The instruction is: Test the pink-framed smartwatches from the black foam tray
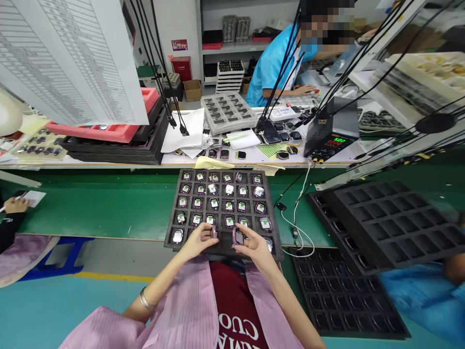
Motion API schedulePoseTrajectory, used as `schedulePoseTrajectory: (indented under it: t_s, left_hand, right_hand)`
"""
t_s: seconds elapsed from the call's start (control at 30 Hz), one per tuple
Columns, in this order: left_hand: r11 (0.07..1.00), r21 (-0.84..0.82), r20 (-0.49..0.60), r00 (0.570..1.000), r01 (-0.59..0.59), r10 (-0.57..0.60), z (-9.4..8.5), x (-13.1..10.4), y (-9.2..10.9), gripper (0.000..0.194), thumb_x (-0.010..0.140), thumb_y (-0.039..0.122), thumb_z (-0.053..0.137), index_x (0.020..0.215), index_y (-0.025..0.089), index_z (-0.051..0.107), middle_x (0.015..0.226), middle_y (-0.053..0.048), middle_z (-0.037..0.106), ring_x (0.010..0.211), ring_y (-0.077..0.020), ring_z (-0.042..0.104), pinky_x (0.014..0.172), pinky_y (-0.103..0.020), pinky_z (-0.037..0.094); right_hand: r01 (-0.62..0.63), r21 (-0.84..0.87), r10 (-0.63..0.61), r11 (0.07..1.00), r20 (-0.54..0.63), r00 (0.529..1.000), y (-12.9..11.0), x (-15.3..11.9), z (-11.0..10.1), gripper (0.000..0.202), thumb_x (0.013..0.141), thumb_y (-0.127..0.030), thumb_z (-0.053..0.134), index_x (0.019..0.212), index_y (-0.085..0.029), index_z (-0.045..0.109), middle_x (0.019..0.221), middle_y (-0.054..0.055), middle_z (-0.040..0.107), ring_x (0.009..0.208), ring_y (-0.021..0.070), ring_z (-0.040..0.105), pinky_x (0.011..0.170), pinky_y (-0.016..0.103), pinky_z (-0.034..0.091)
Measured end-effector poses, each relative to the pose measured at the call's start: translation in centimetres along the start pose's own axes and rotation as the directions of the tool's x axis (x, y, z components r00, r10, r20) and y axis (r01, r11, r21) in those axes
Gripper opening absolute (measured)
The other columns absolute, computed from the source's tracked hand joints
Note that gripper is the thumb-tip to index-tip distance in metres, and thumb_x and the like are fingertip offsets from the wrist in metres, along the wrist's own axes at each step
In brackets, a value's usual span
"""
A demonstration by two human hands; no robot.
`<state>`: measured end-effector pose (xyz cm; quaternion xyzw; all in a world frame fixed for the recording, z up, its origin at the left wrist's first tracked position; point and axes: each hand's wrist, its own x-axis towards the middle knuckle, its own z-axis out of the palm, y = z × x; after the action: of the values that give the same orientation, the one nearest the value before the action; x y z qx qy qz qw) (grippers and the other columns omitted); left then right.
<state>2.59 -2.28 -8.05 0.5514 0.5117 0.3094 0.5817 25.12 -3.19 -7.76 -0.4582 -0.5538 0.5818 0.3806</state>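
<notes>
A black foam tray (271,203) lies in front of me, its pockets filled with several square watch cases, many with lit screens. Over its near edge, my left hand (199,241) pinches a small pink-rimmed watch case (214,231) between thumb and fingers. My right hand (256,247) grips another pink-rimmed watch case (239,236), its dark face turned partly toward my left hand. The two cases are held apart, above the nearest row of pockets. Behind my hands, parts of that row are hidden.
To the right are stacked black trays (392,218) and a power supply (329,128) with a white cable (300,198). A shelf ahead holds a clear tray (228,112) and papers. Hanging sheets (72,58) block the upper left. A co-worker in blue (272,63) sits opposite; another person's hand (16,205) shows left.
</notes>
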Motion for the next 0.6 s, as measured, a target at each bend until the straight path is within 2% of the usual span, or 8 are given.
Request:
schedulePoseTrajectory:
  t_s: [0.13,0.23,0.33,0.43,0.5,0.6]
  left_hand:
    - [0.912,-0.411,-0.049,0.999,0.002,-0.025,-0.4,-0.9,3.2,0.045,0.079,0.046,0.064,0.111,0.019,0.047,0.108,-0.011,0.063,0.082,-0.0148,0.062,0.071,-0.028,0.048]
    - [0.811,-0.585,-0.061,0.997,0.01,-0.057,-0.2,-1.5,5.4,0.046,0.07,0.038,0.073,0.107,0.019,0.052,0.096,-0.007,0.063,0.072,-0.0121,0.057,0.061,-0.023,0.042]
    - [0.747,-0.665,-0.062,0.994,0.025,-0.089,0.2,-2.2,6.9,0.049,0.065,0.021,0.076,0.11,0.02,0.057,0.084,-0.001,0.061,0.072,-0.0109,0.056,0.064,-0.021,0.042]
    - [0.732,-0.68,-0.056,0.993,0.041,-0.108,0.8,-3.1,8.1,0.055,0.064,0.011,0.075,0.117,0.019,0.059,0.084,0.0,0.061,0.078,-0.0113,0.058,0.073,-0.022,0.044]
    - [0.704,-0.707,-0.014,0.994,0.063,-0.104,1.1,-3.7,8.8,0.056,0.066,0.011,0.071,0.12,0.02,0.057,0.091,-0.002,0.063,0.089,-0.0175,0.062,0.079,-0.028,0.048]
    - [0.642,-0.762,0.039,0.996,0.085,-0.086,1.5,-4.4,9.9,0.051,0.072,0.015,0.064,0.122,0.022,0.053,0.099,-0.006,0.062,0.1,-0.0281,0.064,0.082,-0.041,0.053]
  right_hand:
    - [-0.033,0.222,0.041,0.974,-0.031,0.999,-3.3,-0.1,0.2,0.052,0.08,-0.03,0.071,0.125,-0.02,0.047,0.103,0.009,0.063,0.059,0.0135,0.062,0.04,0.021,0.049]
    - [-0.052,0.3,0.06,0.952,-0.02,0.998,-5.7,-0.1,0.3,0.054,0.077,-0.025,0.073,0.125,-0.022,0.048,0.105,0.009,0.064,0.055,0.0115,0.06,0.039,0.019,0.046]
    - [-0.042,0.366,0.049,0.93,-0.011,0.999,-7.7,-0.4,0.6,0.06,0.074,-0.021,0.074,0.129,-0.023,0.049,0.112,0.01,0.064,0.062,0.0134,0.061,0.044,0.021,0.049]
    - [-0.008,0.381,0.031,0.925,-0.055,0.998,-8.9,-0.8,0.8,0.043,0.081,-0.026,0.067,0.123,-0.022,0.056,0.108,0.01,0.067,0.06,0.0154,0.063,0.044,0.024,0.048]
    - [0.008,0.345,0.036,0.938,-0.12,0.992,-9.2,-0.8,1.0,0.029,0.086,-0.03,0.063,0.113,-0.021,0.061,0.097,0.008,0.07,0.05,0.0138,0.06,0.04,0.023,0.044]
    - [0.015,0.311,0.045,0.95,-0.188,0.981,-9.0,-0.6,1.2,0.021,0.087,-0.032,0.065,0.104,-0.02,0.063,0.087,0.006,0.07,0.041,0.0109,0.055,0.035,0.021,0.04]
